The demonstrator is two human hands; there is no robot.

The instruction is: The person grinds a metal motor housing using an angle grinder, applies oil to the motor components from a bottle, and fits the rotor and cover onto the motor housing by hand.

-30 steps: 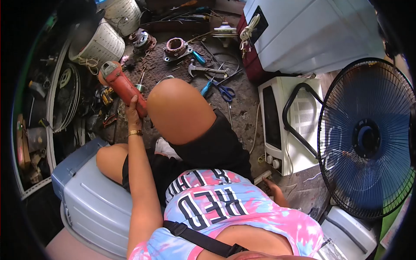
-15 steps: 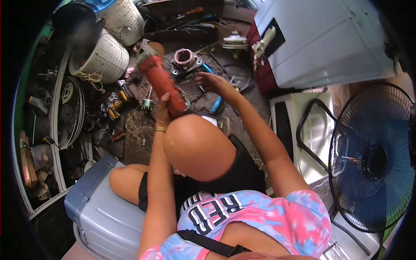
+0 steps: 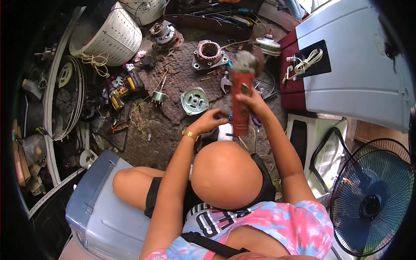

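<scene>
One round black wire-caged fan [image 3: 372,207] stands near right. Two hands meet in the middle. The left hand [image 3: 207,122] has half-curled fingers just beside the lower end of one long red angle grinder [image 3: 240,119]; blur hides whether they hold anything. The right hand [image 3: 256,105] grips the grinder's body, its metal head pointing far. To the left lies one round silvery metal cover [image 3: 194,101]. Farther sits one flanged metal housing with a reddish ring [image 3: 209,60]; at far left, two white perforated plastic tubs [image 3: 123,38].
</scene>
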